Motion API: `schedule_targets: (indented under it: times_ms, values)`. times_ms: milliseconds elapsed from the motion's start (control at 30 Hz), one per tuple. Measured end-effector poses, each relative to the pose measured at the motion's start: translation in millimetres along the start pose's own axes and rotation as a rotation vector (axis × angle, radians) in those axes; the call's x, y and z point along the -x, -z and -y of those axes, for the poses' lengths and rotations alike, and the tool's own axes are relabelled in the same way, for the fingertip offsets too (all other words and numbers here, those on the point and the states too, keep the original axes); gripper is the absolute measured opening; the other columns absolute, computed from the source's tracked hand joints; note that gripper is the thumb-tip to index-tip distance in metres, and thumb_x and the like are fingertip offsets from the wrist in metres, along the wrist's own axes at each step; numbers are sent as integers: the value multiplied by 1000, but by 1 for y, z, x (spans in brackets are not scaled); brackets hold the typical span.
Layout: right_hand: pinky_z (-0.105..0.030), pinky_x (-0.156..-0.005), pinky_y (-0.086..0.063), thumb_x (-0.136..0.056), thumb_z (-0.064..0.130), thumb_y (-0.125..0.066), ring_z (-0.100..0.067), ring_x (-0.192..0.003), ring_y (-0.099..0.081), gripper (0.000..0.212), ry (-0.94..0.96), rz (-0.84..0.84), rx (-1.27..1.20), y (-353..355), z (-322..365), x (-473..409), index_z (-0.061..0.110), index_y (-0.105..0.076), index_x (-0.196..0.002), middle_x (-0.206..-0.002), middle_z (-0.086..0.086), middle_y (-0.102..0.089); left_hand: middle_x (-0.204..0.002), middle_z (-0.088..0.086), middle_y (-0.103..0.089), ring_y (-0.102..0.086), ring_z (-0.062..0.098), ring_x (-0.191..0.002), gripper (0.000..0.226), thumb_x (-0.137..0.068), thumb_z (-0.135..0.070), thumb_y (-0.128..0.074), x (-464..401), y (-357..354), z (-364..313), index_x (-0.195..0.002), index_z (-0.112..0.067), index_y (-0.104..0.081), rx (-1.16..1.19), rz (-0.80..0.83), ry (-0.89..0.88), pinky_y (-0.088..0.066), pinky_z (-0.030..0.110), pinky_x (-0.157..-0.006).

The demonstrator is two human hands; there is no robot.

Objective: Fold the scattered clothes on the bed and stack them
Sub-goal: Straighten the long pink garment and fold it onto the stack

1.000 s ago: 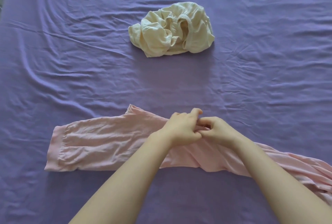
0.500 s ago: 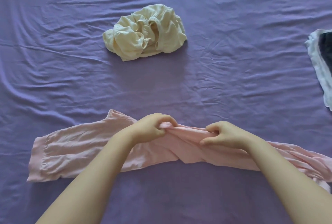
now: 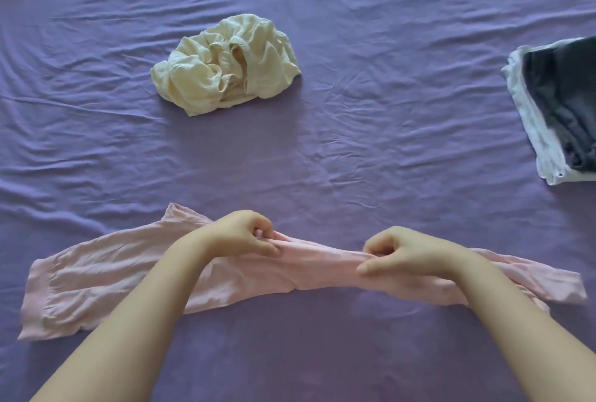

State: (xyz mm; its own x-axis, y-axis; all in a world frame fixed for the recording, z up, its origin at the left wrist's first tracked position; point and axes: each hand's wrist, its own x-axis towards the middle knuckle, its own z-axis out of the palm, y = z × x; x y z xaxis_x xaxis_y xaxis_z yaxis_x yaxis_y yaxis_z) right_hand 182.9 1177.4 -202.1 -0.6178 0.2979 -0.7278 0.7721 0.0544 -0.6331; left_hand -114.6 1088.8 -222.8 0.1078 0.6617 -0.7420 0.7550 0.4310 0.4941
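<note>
The pink garment [image 3: 106, 275] is lying stretched sideways across the near part of the purple bed sheet [image 3: 387, 150]. The left hand [image 3: 240, 233] and the right hand [image 3: 408, 251] are each pinching its upper edge with curled fingers, set apart. A crumpled cream garment [image 3: 225, 62] is sitting farther back; a folded stack [image 3: 554, 104] is resting at the right edge.
</note>
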Motion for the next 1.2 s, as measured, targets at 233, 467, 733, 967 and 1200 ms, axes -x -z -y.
schedule_targets:
  times_ms: [233, 467, 733, 967, 1200]
  values:
    - [-18, -61, -43, -74, 30, -60, -4, -65, -55, 11, -121, 307, -8, 19, 2, 1, 26, -65, -84, -71, 14, -60, -62, -18, -50, -47, -3, -57, 12, -76, -46, -71, -9, 18, -5, -71, -37, -65, -89, 190, 66, -35, 14, -53]
    - [-35, -77, -45, -81, 15, -49, -21, -84, -54, 8, -89, -350, 194, 25, -15, -51, 18, -56, -81, -83, 3, -58, -93, -4, -60, -55, 21, -93, 13, -82, -24, -58, -41, -4, -6, -93, -20, -64, -259, -289, 66, -45, 32, -74]
    - [-35, -76, -44, -80, 24, -60, -15, -83, -55, 1, -27, -372, 150, 26, -28, -54, 23, -60, -79, -80, 10, -58, -108, -4, -49, -52, 17, -101, 31, -79, -38, -67, -57, -17, -45, -108, -29, -60, -176, -215, -55, -44, 33, -89]
    - [-18, -55, -37, -79, 36, -65, 2, -60, -50, 11, -12, -346, 53, 38, -33, -44, 30, -61, -71, -62, 16, -54, -101, -2, -48, -54, 18, -95, 30, -79, -39, -70, -91, -45, -124, -102, -20, -63, -94, -158, -230, -46, 37, -86]
    - [-23, -57, -32, -67, 37, -66, -1, -51, -41, 12, -55, -143, -71, 50, -48, -24, 27, -60, -67, -54, 16, -45, -81, 0, -61, -50, 8, -70, 22, -73, -48, -73, -93, -41, -128, -77, -27, -67, 9, -45, -202, -40, 28, -65]
